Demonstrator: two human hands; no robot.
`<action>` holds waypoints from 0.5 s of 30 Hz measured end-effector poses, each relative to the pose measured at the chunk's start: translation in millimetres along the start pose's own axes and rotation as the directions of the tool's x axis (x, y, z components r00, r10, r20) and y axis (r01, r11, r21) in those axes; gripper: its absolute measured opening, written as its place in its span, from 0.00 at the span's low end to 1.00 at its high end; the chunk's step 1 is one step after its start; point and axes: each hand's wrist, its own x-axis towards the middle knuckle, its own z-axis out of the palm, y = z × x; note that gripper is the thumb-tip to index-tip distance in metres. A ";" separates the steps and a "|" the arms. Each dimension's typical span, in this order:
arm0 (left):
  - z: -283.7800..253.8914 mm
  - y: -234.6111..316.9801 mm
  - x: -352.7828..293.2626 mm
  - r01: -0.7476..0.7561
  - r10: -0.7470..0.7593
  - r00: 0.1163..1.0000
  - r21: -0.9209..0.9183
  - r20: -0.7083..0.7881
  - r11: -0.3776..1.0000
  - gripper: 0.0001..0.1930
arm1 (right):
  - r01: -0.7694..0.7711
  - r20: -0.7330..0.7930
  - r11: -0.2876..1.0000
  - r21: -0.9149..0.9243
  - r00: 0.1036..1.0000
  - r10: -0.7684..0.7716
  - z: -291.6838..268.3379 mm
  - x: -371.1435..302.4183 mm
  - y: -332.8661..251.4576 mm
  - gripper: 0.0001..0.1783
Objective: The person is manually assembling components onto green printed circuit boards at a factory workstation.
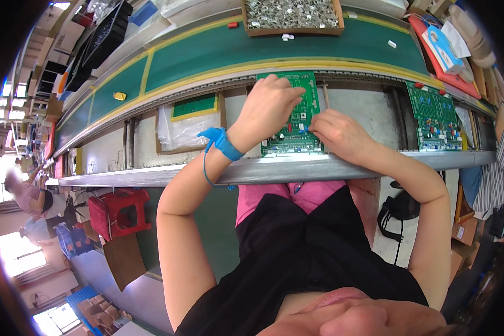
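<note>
A green circuit board (285,150) lies across the rails of the work line in front of me, with several small parts on its near half. My left hand (270,105) is over the board's left and far part, its fingers bent and drawn together; what they hold, if anything, is hidden. Around that wrist sits a blue wrist strap (225,147) with a thin cord. At the board's right edge, my right hand (341,134) pinches at a small blue component (305,129) with thumb and forefinger. The hand partly covers the board's edge.
Beyond the rails runs a green belt (207,56), bearing a carton of small metal parts (294,15). Another populated circuit board (435,120) rests to the right. On the left is a box with clear plastic (179,134). A metal rail (134,177) borders my side.
</note>
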 end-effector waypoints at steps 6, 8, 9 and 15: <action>-21.5 -85.0 29.1 0.194 -0.111 0.944 0.250 -0.309 0.949 0.08 | 0.109 0.051 0.983 -0.151 0.993 -0.102 -7.6 -4.2 -1.0 0.06; -19.5 -126.7 41.5 0.240 -0.134 0.933 0.299 -0.335 0.924 0.09 | 0.084 0.088 0.984 -0.157 0.994 -0.070 -14.4 -5.1 -3.6 0.05; -17.5 -140.3 48.8 0.280 -0.149 0.919 0.339 -0.365 0.898 0.09 | 0.082 0.087 0.982 -0.169 0.994 -0.068 -17.1 -8.9 -2.6 0.05; 1.0 -208.7 72.4 0.205 -0.120 0.966 0.399 -0.229 0.894 0.08 | 0.007 0.133 0.983 -0.183 0.991 0.018 -37.6 -22.5 8.6 0.11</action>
